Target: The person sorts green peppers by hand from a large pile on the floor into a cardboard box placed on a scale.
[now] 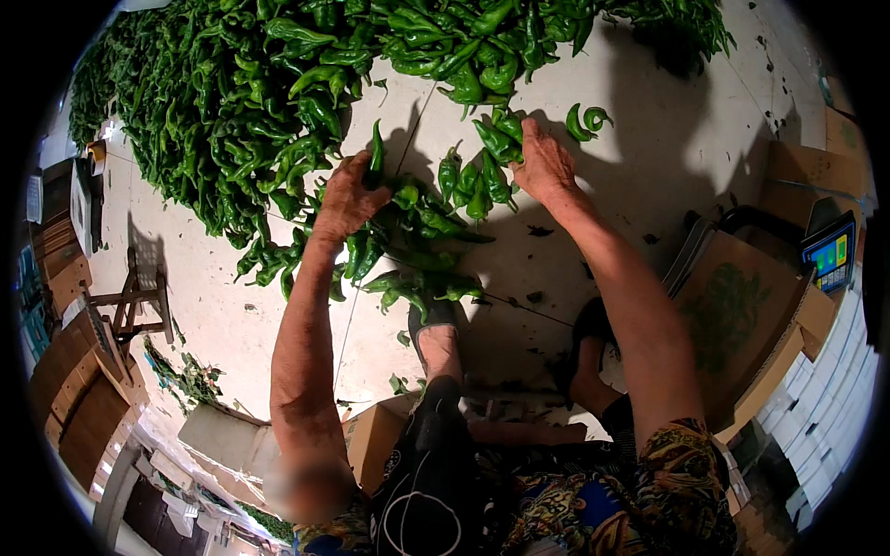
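My left hand (350,198) is at the right edge of a large heap of green peppers (229,104). A single slender green pepper (376,156) stands upright between its thumb and fingers. To the right, my right hand (546,167) curls around a couple of glossy green peppers (498,142), its fingertips partly hidden behind them. Just below these, several peppers (480,186) lie side by side on the floor. A looser cluster of peppers (431,222) spreads between my hands and down toward my left shoe. Two curled peppers (578,124) rest apart, beyond my right hand.
Pale floor (556,264) with scattered leaf bits surrounds the peppers. An open cardboard box (730,320) stands at right, beside a device with a lit display (829,254). At left are a small wooden stool (132,299) and pulled stalks (184,375). My left shoe (431,316) touches the nearest peppers.
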